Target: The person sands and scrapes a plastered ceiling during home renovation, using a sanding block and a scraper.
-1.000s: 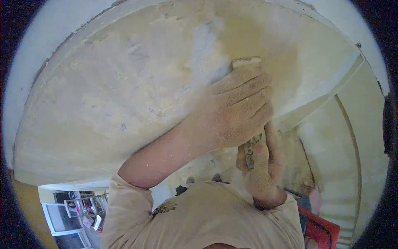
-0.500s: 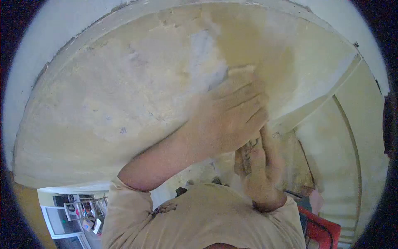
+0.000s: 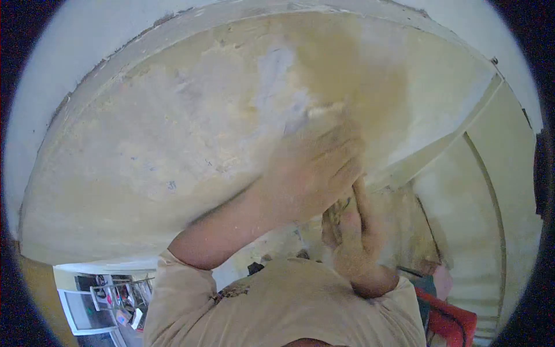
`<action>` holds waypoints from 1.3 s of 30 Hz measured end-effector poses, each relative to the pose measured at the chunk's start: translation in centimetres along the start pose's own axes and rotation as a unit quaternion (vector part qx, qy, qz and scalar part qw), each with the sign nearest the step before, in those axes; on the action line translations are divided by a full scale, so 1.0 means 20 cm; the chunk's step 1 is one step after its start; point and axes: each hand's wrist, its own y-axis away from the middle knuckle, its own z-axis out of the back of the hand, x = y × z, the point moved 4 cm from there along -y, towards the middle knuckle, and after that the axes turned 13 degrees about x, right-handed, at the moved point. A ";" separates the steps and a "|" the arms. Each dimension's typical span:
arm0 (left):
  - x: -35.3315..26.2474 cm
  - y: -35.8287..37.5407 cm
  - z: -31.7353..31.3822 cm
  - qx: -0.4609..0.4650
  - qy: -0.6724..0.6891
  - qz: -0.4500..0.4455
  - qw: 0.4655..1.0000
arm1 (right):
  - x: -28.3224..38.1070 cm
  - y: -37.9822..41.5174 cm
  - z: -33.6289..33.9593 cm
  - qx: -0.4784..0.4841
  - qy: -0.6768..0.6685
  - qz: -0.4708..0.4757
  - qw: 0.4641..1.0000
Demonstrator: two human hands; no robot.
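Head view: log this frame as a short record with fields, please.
left hand: laid over a long, pale, dark-mottled block
right hand: gripping the block's lower end
surface: broad, patchy cream-and-yellow wall, beyond the hands
clothing: beige short-sleeved shirt
lower right: red object, partly hidden
clarity: hands and block blurred; exact contact with wall unclear

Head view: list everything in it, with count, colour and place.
Surface: one, cream with tan and whitish patches, across the view
Block: apparently one, tan, under both hands, blurred
Side wall: one, pale green-cream, far right
White frames: at least one, lower left
Clutter: several, mixed colours, beyond the frames, too small to tell
Red thing: one, lower right
Pink thing: one, above the red
Shirt: one, beige, bottom centre
Left hand: one, dusty, centre
Right hand: one, below the left
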 end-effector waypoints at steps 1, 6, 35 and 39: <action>0.02 -0.04 0.04 -0.014 0.005 -0.002 1.000 | 0.02 -0.01 0.00 0.000 0.000 -0.002 1.000; 0.00 0.00 -0.03 -0.011 0.003 0.028 1.000 | 0.00 0.01 0.00 -0.022 0.043 -0.054 0.997; 0.03 -0.11 0.02 0.002 -0.006 -0.006 1.000 | 0.12 -0.07 0.04 -0.064 0.002 0.005 0.998; 0.00 -0.04 -0.06 0.018 -0.003 0.051 0.999 | 0.08 -0.01 0.04 -0.025 0.055 -0.030 0.998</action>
